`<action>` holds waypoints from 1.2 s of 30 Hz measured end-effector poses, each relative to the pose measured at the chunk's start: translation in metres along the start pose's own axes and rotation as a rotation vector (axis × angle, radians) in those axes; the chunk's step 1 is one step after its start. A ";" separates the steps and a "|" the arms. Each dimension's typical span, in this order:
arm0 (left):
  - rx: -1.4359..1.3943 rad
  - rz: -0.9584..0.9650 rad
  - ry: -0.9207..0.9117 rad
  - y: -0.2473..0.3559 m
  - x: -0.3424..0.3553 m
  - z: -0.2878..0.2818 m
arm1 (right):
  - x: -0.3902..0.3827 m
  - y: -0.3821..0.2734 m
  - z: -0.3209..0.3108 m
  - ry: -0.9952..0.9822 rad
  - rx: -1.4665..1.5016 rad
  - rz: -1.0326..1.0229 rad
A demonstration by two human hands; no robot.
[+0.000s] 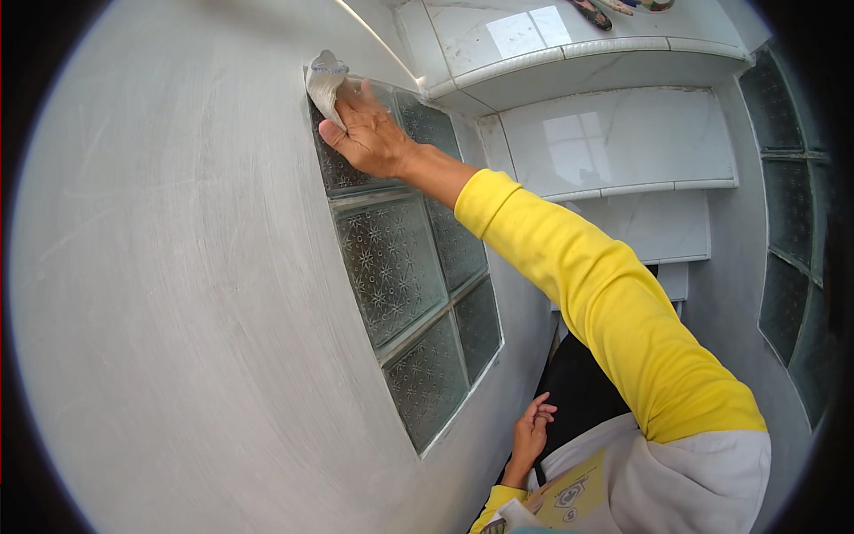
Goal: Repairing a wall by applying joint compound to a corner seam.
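My right arm, in a yellow sleeve, reaches up and left to a glass block window [391, 267] set in the wall. With its back toward me, my right hand [374, 133] presses a whitish cloth [324, 82] against the upper left block. The cloth sticks out between the thumb and fingers and folds over near the window's top corner; the rest of it is hidden under the palm. Low down by my body, my left hand [531, 432] hangs near my dark trousers, fingers loosely bent and apart, with nothing visible in it.
A grey plastered wall [196, 267] fills the left side. White tiled steps [614, 142] climb ahead, and a few tools [591, 13] lie on the top one. A thin pale cord [378, 40] runs down beside the window. More glass blocks [787, 205] line the right wall.
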State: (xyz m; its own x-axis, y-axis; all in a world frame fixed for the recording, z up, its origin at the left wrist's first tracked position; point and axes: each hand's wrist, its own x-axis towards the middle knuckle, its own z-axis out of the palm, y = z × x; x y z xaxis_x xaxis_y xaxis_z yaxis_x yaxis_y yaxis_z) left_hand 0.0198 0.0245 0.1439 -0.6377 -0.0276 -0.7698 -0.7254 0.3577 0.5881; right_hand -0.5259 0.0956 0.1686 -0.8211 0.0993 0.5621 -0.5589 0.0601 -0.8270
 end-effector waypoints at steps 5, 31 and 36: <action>-0.009 -0.014 0.012 -0.010 -0.001 0.002 | -0.017 -0.020 0.005 0.000 0.066 0.024; -0.045 -0.162 0.017 -0.007 -0.002 0.009 | -0.114 0.124 0.016 0.143 -0.004 0.314; -0.031 -0.157 -0.027 -0.014 0.001 0.012 | -0.170 0.166 0.008 0.181 -0.023 0.592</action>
State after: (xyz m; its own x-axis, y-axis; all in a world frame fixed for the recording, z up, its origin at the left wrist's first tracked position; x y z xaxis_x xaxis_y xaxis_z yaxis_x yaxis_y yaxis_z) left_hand 0.0322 0.0307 0.1316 -0.5088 -0.0562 -0.8591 -0.8236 0.3223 0.4667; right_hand -0.4800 0.0805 -0.0648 -0.9573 0.2890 -0.0001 -0.0106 -0.0353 -0.9993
